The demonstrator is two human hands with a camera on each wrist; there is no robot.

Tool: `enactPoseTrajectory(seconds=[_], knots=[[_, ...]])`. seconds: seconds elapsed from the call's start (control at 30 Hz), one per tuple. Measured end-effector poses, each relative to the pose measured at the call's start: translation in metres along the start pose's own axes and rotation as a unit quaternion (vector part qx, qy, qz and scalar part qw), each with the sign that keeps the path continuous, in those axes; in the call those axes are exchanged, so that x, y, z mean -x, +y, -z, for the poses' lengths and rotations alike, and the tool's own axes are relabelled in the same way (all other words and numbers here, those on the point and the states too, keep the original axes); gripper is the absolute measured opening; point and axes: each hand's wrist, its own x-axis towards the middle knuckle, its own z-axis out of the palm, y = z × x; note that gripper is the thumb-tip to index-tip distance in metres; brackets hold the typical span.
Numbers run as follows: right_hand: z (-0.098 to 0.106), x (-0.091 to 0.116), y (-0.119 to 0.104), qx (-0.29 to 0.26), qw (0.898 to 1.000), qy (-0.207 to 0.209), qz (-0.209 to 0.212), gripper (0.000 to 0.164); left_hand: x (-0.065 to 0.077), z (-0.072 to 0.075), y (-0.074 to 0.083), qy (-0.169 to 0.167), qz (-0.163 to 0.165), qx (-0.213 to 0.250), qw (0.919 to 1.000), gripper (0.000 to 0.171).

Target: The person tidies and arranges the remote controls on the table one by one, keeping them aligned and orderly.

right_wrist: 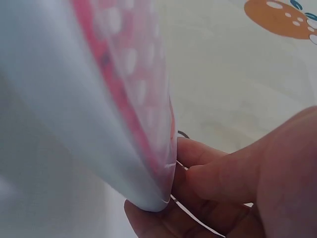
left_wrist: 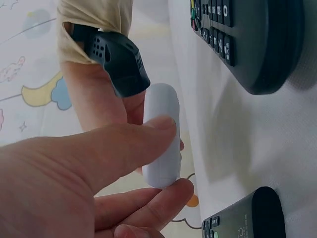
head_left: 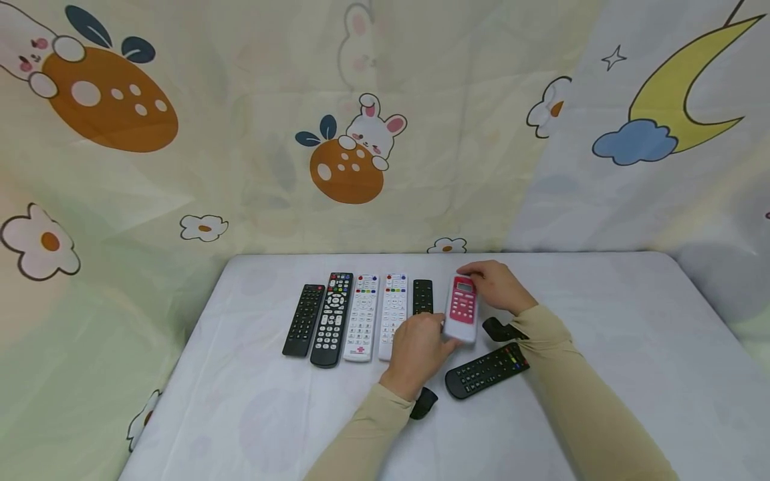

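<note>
A white remote control with a pink keypad [head_left: 462, 308] is between my two hands, to the right of a row of remotes. My left hand [head_left: 418, 349] pinches its near end, the thumb [left_wrist: 161, 130] on the white end face. At the far end, my right hand [head_left: 498, 284] grips the top edge, with fingers [right_wrist: 185, 208] behind the tip. A clear film-like layer covers the pink face in the right wrist view. Just left of it lies a short black remote [head_left: 423, 296], its lower part hidden by my left hand.
To the left lie two white remotes [head_left: 362, 314] [head_left: 394, 300] and two black ones [head_left: 304, 321] [head_left: 332, 321], side by side. A black remote [head_left: 487, 371] lies slanted below my right wrist. The table's white cloth [head_left: 252, 414] meets a patterned curtain [head_left: 259, 167] behind.
</note>
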Motion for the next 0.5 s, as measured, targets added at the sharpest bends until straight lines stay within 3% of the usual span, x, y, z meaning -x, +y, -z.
enactPoseTrajectory(seconds=[0.5], knots=[[-0.0068, -0.0089, -0.0042, 0.006, 1.000, -0.024, 0.005, 0.034, -0.0007, -0.0054, 0.0002, 0.005, 0.002, -0.006, 1.0000, 0.030]])
